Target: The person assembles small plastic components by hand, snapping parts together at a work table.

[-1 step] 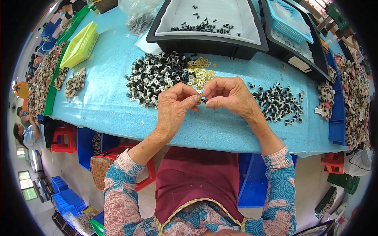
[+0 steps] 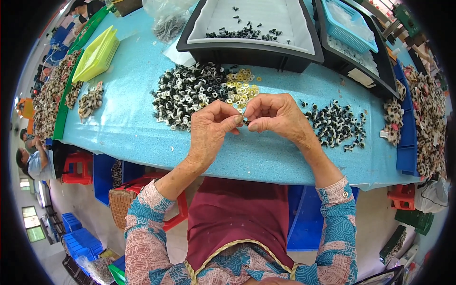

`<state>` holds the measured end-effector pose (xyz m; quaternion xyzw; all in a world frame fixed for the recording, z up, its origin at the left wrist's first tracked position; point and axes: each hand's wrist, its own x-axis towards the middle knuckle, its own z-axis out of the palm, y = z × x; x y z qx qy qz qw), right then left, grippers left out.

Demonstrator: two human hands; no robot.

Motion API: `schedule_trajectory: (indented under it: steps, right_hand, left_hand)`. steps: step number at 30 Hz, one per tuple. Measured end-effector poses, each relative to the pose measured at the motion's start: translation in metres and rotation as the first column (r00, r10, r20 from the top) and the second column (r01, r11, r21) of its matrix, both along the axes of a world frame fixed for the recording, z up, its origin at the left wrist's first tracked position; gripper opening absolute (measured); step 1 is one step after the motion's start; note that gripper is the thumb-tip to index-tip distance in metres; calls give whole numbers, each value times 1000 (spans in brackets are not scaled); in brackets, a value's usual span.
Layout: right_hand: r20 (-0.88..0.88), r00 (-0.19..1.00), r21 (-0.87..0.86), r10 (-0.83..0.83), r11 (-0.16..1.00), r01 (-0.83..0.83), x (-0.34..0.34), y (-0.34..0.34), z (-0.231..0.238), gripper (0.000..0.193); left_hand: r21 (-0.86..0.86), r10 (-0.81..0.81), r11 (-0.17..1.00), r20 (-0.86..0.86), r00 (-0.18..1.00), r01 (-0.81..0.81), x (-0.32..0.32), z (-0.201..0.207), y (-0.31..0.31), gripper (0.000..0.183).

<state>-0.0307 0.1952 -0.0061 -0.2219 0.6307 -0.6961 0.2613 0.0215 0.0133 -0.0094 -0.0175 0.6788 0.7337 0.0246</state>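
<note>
My left hand (image 2: pixel 213 130) and my right hand (image 2: pixel 278 116) meet fingertip to fingertip just above the table, both closed in a pinch. Between them is a small black stemmed piece (image 2: pixel 245 121), partly covered by the fingers. A thin pale edge shows beside it, too small to name. Behind my left hand lies a large heap of black stemmed pieces with white rings (image 2: pixel 185 92). Loose yellowish washers (image 2: pixel 243 88) are spread just beyond the fingertips. To the right of my right hand is a smaller heap of black-and-white pieces (image 2: pixel 336 123).
A black tray (image 2: pixel 251 51) with white lining and loose black pieces stands at the back. Right of it, a light-blue basket (image 2: pixel 349 26) rests in a black bin. A yellow-green basket (image 2: pixel 97 54) is at left. Spotted plush pieces (image 2: pixel 90 100) lie near both table ends.
</note>
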Motion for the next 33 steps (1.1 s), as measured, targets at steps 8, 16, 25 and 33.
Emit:
schedule_trajectory:
  steps: [8, 16, 25, 33]
  right_hand:
    - [-46, 999, 58, 20, 998, -17, -3, -1, -10, 19]
    - [-46, 999, 51, 10, 999, -8, -4, -1, -10, 21]
    - [-52, 998, 88, 42, 995, -38, -7, 2, -8, 22]
    - [-427, 904, 102, -1, 994, 49, 1, -4, -3, 23]
  left_hand:
    - [105, -33, 994, 53, 998, 27, 2, -3, -1, 7]
    - [149, -4, 989, 142, 990, -17, 1, -3, -3, 6]
    - [230, -53, 973, 192, 980, 7, -1, -5, -2, 10]
    - [404, -82, 914, 254, 964, -29, 3, 3, -6, 14]
